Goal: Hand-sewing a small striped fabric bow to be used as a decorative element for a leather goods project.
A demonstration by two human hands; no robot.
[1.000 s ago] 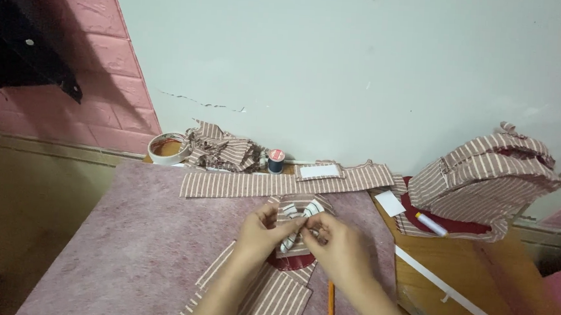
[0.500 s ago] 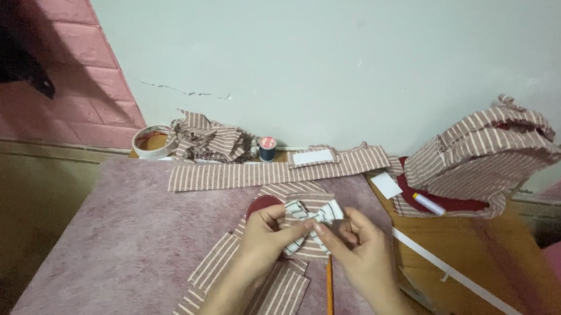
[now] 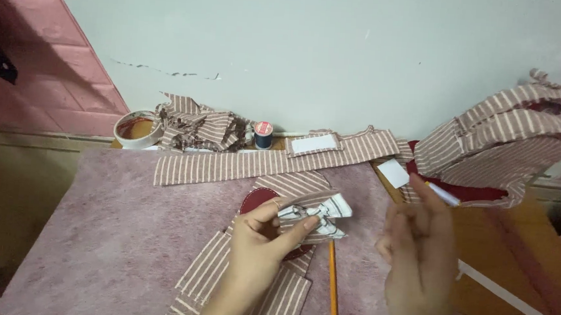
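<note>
— What is seen along the wall?

— A roll of tape (image 3: 137,129) is set at the left, a crumpled heap of striped scraps (image 3: 199,129) beside it, then a spool of blue thread (image 3: 263,135).

— And nearer?

— A long striped strip (image 3: 254,163) is laid across the pink mat (image 3: 107,231). A pencil (image 3: 333,287) is seen on the mat, and a draped striped fabric pile (image 3: 509,136) at the right.
</note>
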